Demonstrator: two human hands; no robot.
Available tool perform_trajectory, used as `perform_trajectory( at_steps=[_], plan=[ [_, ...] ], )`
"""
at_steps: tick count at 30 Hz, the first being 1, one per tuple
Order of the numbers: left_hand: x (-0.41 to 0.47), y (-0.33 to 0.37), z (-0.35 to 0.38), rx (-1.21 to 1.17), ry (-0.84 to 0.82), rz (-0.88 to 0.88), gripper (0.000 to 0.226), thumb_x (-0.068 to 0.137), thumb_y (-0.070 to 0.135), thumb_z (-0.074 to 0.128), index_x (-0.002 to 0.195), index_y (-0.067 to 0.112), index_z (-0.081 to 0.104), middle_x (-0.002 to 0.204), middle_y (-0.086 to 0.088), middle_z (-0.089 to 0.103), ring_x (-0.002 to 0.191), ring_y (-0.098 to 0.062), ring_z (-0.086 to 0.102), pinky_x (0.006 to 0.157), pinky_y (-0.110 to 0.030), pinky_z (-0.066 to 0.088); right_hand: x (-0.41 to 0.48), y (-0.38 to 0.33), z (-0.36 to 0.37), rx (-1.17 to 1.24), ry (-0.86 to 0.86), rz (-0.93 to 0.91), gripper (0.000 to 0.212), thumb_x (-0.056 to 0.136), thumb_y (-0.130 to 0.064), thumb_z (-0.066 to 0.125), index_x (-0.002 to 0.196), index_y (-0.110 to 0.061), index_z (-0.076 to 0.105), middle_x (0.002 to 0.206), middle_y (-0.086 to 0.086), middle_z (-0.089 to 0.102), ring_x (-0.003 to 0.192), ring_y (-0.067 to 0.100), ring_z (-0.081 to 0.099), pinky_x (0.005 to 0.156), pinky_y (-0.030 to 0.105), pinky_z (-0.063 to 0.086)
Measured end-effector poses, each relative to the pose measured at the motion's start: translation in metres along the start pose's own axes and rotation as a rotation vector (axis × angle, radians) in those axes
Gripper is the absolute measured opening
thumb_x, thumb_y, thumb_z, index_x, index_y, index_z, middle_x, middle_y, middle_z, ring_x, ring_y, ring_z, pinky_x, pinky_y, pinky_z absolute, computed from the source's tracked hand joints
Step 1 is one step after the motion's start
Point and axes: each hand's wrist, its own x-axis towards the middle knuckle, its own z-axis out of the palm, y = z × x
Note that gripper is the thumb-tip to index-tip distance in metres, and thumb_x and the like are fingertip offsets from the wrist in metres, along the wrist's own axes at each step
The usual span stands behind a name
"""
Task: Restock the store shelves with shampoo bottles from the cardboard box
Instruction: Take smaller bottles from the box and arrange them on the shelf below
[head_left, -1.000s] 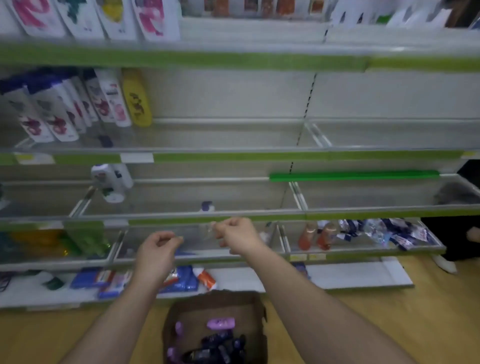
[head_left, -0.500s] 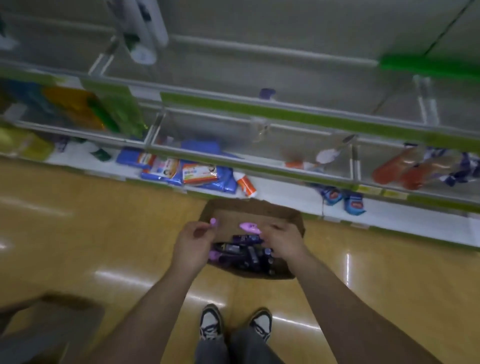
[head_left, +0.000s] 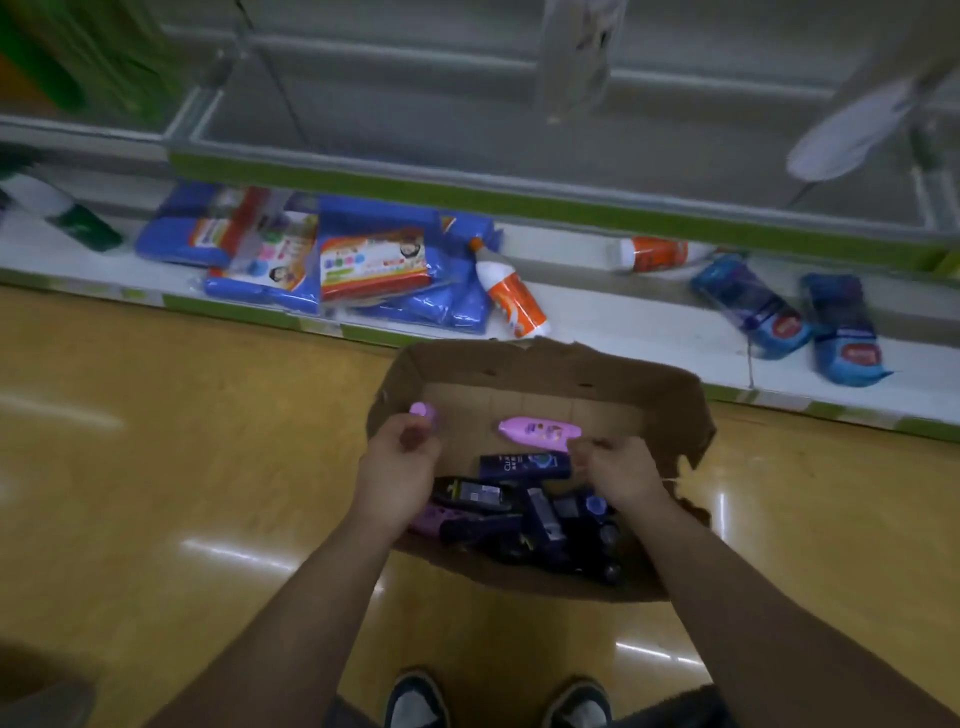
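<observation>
Seemingly mid-pick in the head view, the left hand (head_left: 400, 467) curls round a lilac-capped bottle (head_left: 423, 411) at the left wall of the cardboard box (head_left: 545, 364), probably to lift it toward the shelves (head_left: 519, 208). The right hand (head_left: 618, 475), fingers curled, meets the end of a pink shampoo bottle (head_left: 537, 433) lying beyond the dark bottles (head_left: 524, 465) in the box. Whether it actually grips that bottle cannot be told.

The box (head_left: 545, 366) is sitting on the floor (head_left: 182, 441) at the shoes' (head_left: 415, 699) twelve o'clock, just before the bottom shelf (head_left: 623, 317). A heap of bottles (head_left: 540, 519) is lying in its near half — a single bottle (head_left: 540, 434) is lying apart at the heap's twelve. The left hand (head_left: 397, 473) is holding a capped bottle (head_left: 423, 411) at the box's nine o'clock; packets (head_left: 374, 265) are lying on the shelf at eleven.
</observation>
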Motion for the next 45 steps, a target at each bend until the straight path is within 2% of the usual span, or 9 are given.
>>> perform_trajectory(
  at_steps=[5, 9, 12, 16, 19, 28, 33, 39, 45],
  plan=[
    [0.069, -0.052, 0.016, -0.025, 0.091, 0.091, 0.011, 0.089, 0.018, 0.07, 0.097, 0.021, 0.063, 0.088, 0.009, 0.064, 0.084, -0.01, 0.061, 0.077, -0.023, 0.044, 0.072, 0.021, 0.11, -0.139, -0.137, -0.205, 0.01, 0.083, -0.029, 0.069, 0.074, -0.024, 0.069, 0.079, -0.008, 0.072, 0.082, 0.016, 0.069, 0.075, 0.026, 0.052],
    [0.106, -0.082, 0.014, 0.063, 0.094, 0.175, 0.02, 0.085, 0.012, 0.069, 0.089, 0.029, 0.059, 0.083, 0.009, 0.064, 0.084, -0.018, 0.064, 0.083, -0.035, 0.052, 0.097, 0.032, 0.195, -0.324, -0.324, -0.321, 0.038, 0.077, -0.051, 0.055, 0.083, -0.019, 0.073, 0.091, 0.002, 0.075, 0.088, 0.023, 0.07, 0.079, 0.034, 0.056],
    [0.115, -0.097, 0.002, 0.436, 0.063, 0.313, 0.022, 0.078, 0.02, 0.065, 0.098, 0.029, 0.063, 0.098, 0.007, 0.065, 0.097, -0.018, 0.062, 0.088, -0.038, 0.053, 0.101, 0.027, 0.228, -0.305, -0.253, -0.324, 0.028, 0.087, -0.043, 0.06, 0.103, -0.02, 0.063, 0.097, 0.004, 0.068, 0.093, 0.027, 0.066, 0.078, 0.037, 0.054],
    [0.102, -0.121, -0.012, 1.168, 0.06, 0.418, 0.041, 0.07, 0.037, 0.06, 0.111, 0.033, 0.062, 0.117, 0.006, 0.054, 0.113, -0.024, 0.044, 0.09, -0.041, 0.042, 0.122, 0.016, 0.245, -0.182, -0.171, -0.349, 0.074, 0.08, -0.027, 0.07, 0.144, -0.029, 0.034, 0.14, 0.005, 0.049, 0.122, 0.031, 0.054, 0.097, 0.041, 0.048],
    [0.098, -0.146, -0.007, 1.33, -0.03, 0.499, 0.055, 0.069, 0.038, 0.059, 0.124, 0.033, 0.059, 0.135, 0.006, 0.049, 0.132, -0.029, 0.034, 0.108, -0.049, 0.026, 0.136, 0.007, 0.254, -0.225, -0.211, -0.464, 0.099, 0.071, -0.031, 0.078, 0.152, -0.038, 0.022, 0.152, 0.002, 0.039, 0.133, 0.029, 0.046, 0.107, 0.042, 0.043],
    [0.127, -0.145, 0.005, 1.605, -0.262, 0.677, 0.046, 0.076, 0.038, 0.051, 0.121, 0.041, 0.064, 0.139, 0.01, 0.055, 0.143, -0.032, 0.03, 0.114, -0.061, -0.015, 0.146, -0.003, 0.256, -0.213, -0.051, -0.464, 0.055, 0.08, -0.039, 0.073, 0.126, -0.02, 0.048, 0.123, 0.006, 0.056, 0.11, 0.031, 0.058, 0.08, 0.037, 0.048],
    [0.137, -0.141, 0.013, 1.669, -0.347, 0.717, 0.041, 0.091, 0.035, 0.045, 0.131, 0.031, 0.054, 0.127, 0.002, 0.058, 0.129, -0.026, 0.044, 0.117, -0.056, -0.008, 0.151, 0.009, 0.242, -0.139, -0.063, -0.445, 0.041, 0.084, -0.026, 0.066, 0.121, -0.022, 0.048, 0.107, 0.007, 0.069, 0.1, 0.032, 0.064, 0.069, 0.029, 0.039],
    [0.143, -0.141, 0.035, 1.621, -0.338, 0.739, 0.039, 0.097, 0.042, 0.046, 0.132, 0.026, 0.051, 0.124, -0.007, 0.058, 0.12, -0.028, 0.054, 0.119, -0.048, 0.015, 0.162, 0.017, 0.236, 0.042, -0.092, -0.401, 0.043, 0.084, -0.024, 0.068, 0.125, -0.033, 0.056, 0.112, -0.002, 0.07, 0.103, 0.024, 0.063, 0.081, 0.03, 0.048],
    [0.146, -0.137, 0.051, 1.572, -0.448, 0.478, 0.049, 0.094, 0.024, 0.06, 0.138, 0.02, 0.038, 0.134, -0.011, 0.038, 0.104, -0.029, 0.062, 0.078, -0.037, 0.055, 0.178, 0.025, 0.228, 0.183, -0.121, -0.289, 0.034, 0.088, -0.02, 0.066, 0.121, -0.028, 0.059, 0.107, -0.004, 0.064, 0.103, 0.022, 0.059, 0.088, 0.034, 0.046]
  ],
)
